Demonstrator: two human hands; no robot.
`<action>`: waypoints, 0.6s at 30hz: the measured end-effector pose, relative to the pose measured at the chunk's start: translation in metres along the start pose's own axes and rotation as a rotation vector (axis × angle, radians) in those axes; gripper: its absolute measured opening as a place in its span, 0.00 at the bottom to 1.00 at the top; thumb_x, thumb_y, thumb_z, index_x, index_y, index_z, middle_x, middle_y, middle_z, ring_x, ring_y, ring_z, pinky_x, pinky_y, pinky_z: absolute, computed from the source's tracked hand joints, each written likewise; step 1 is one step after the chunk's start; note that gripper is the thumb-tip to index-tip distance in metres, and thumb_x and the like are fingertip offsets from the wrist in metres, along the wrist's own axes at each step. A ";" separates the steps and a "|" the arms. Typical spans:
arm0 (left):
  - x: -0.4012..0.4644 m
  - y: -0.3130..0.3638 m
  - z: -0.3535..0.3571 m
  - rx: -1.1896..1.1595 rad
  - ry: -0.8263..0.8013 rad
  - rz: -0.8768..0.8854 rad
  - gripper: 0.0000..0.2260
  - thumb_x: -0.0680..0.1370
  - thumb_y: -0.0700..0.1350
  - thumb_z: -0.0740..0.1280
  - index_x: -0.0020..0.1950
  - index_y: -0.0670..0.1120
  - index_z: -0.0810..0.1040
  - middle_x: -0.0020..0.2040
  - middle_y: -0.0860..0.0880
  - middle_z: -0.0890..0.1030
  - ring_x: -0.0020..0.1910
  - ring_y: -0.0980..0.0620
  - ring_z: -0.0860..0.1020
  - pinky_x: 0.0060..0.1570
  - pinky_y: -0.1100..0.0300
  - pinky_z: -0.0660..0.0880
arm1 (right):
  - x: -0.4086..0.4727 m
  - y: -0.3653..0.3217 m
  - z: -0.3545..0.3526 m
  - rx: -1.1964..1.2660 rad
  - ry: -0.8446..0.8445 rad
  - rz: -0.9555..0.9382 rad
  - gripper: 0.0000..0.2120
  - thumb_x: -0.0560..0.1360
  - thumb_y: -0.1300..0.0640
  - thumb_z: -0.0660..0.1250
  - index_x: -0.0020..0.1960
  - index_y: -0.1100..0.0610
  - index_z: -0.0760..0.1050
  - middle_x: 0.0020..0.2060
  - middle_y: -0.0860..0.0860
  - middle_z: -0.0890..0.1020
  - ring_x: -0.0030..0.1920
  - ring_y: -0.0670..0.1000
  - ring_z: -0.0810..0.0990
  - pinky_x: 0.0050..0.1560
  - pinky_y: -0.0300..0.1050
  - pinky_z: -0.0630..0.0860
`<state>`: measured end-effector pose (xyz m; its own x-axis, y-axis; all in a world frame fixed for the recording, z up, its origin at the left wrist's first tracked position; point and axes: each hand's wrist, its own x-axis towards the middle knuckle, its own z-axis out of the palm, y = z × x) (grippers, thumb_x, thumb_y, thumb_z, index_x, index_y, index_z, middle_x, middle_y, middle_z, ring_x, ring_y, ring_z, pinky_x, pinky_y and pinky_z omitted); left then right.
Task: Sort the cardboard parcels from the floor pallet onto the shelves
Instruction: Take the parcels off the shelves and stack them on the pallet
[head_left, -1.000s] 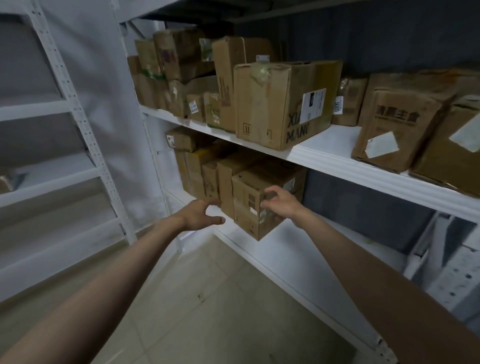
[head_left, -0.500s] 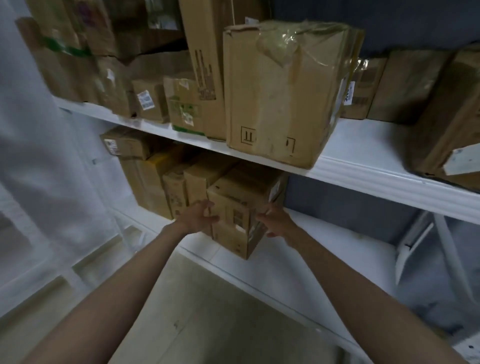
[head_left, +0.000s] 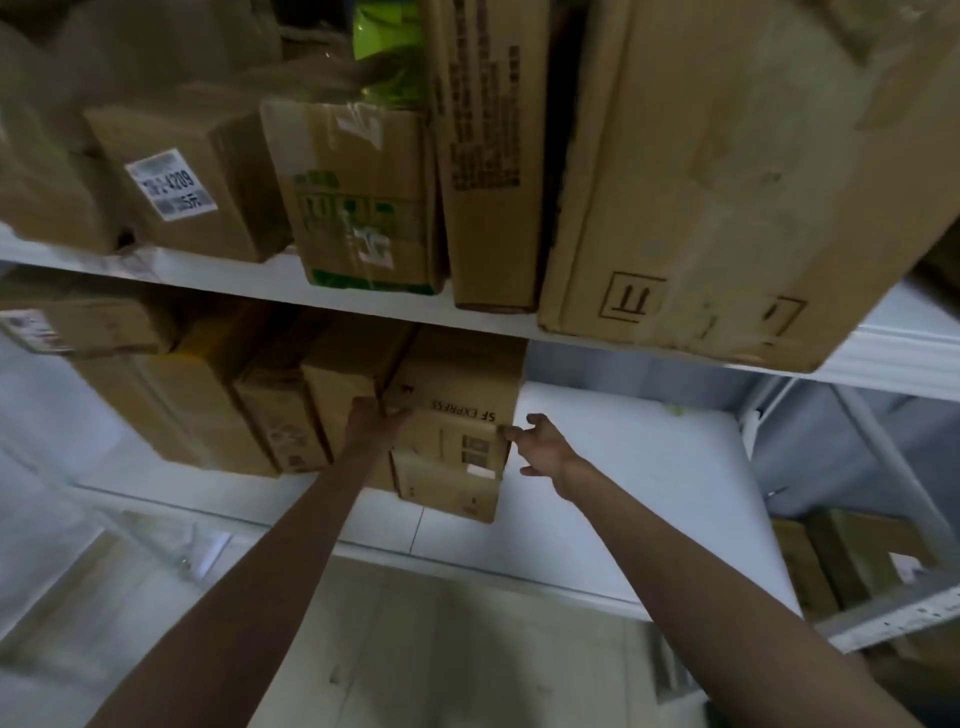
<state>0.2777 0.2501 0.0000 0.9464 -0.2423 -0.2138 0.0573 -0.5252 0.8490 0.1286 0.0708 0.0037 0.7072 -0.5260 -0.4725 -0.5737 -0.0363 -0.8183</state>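
A brown cardboard parcel marked "SF EXPRESS" (head_left: 457, 415) stands on the white lower shelf (head_left: 623, 499), at the right end of a row of parcels. My left hand (head_left: 375, 423) presses against its left front corner, fingers lying on the top edge. My right hand (head_left: 543, 447) is at its right front corner; the fingertips touch the top edge and the other fingers are spread. The parcel's front face carries small printed squares and a white label.
Several more parcels (head_left: 280, 421) fill the lower shelf to the left. The upper shelf (head_left: 363, 299) holds a large box (head_left: 727, 171), a tall narrow box (head_left: 488, 156) and smaller labelled ones (head_left: 182, 182). A white shelf upright (head_left: 883, 467) stands at right; pale floor below.
The view has moved closer and lower to the shelves. The parcel has gone further back on the lower shelf, now square with the row. My right hand shifted from its side face to its top corner.
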 end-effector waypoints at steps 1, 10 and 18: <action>0.004 -0.002 0.001 -0.018 -0.031 0.013 0.12 0.77 0.46 0.73 0.51 0.41 0.74 0.42 0.45 0.78 0.45 0.44 0.79 0.43 0.54 0.74 | 0.001 0.001 0.002 0.019 -0.004 0.019 0.30 0.83 0.48 0.63 0.79 0.56 0.56 0.71 0.57 0.72 0.66 0.56 0.74 0.62 0.50 0.77; 0.020 -0.017 0.000 -0.054 -0.120 0.044 0.13 0.78 0.50 0.71 0.56 0.42 0.77 0.57 0.41 0.80 0.49 0.49 0.78 0.44 0.60 0.75 | 0.015 0.002 0.020 0.117 0.025 0.033 0.23 0.83 0.43 0.59 0.73 0.54 0.65 0.67 0.55 0.76 0.65 0.56 0.75 0.68 0.56 0.74; 0.010 -0.019 0.012 0.010 -0.221 0.079 0.25 0.76 0.55 0.73 0.68 0.51 0.69 0.61 0.51 0.64 0.56 0.50 0.74 0.56 0.57 0.73 | 0.019 0.011 0.009 0.146 0.100 0.036 0.23 0.83 0.42 0.58 0.73 0.55 0.65 0.65 0.57 0.77 0.62 0.57 0.77 0.64 0.56 0.77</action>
<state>0.2821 0.2477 -0.0236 0.8550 -0.4552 -0.2483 -0.0183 -0.5051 0.8629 0.1390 0.0680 -0.0174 0.6383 -0.6067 -0.4737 -0.5270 0.1041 -0.8435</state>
